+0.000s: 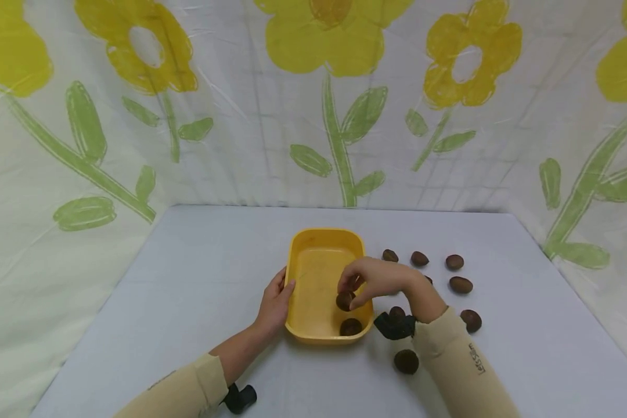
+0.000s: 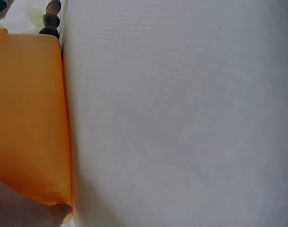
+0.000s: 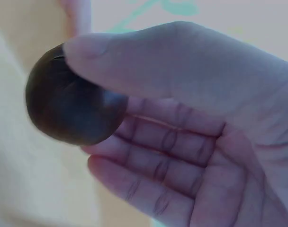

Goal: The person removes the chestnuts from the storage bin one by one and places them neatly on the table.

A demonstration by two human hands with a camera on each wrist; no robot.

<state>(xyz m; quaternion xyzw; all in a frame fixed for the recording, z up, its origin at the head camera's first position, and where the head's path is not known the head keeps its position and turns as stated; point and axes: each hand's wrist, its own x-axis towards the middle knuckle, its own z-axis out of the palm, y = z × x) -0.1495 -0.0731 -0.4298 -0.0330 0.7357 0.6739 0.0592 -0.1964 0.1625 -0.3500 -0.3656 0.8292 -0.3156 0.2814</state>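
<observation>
A yellow plastic tray (image 1: 313, 278) lies on the table, its long side running away from me. My left hand (image 1: 276, 302) grips the tray's left rim; in the left wrist view part of that hand (image 2: 28, 208) meets the tray's orange-looking wall (image 2: 30, 109). Over the tray's right part, my right hand (image 1: 378, 278) pinches a dark brown chestnut (image 1: 345, 301) between thumb and fingers. The right wrist view shows that chestnut (image 3: 73, 99) up close under the thumb. Another chestnut (image 1: 350, 327) rests inside the tray at its near right corner.
Several loose chestnuts (image 1: 460, 284) are spread on the white table (image 1: 209, 267) right of the tray, some partly hidden by my right arm. One chestnut (image 1: 406, 361) lies nearer to me. Behind the table hangs a cloth (image 1: 240, 128) with painted yellow flowers.
</observation>
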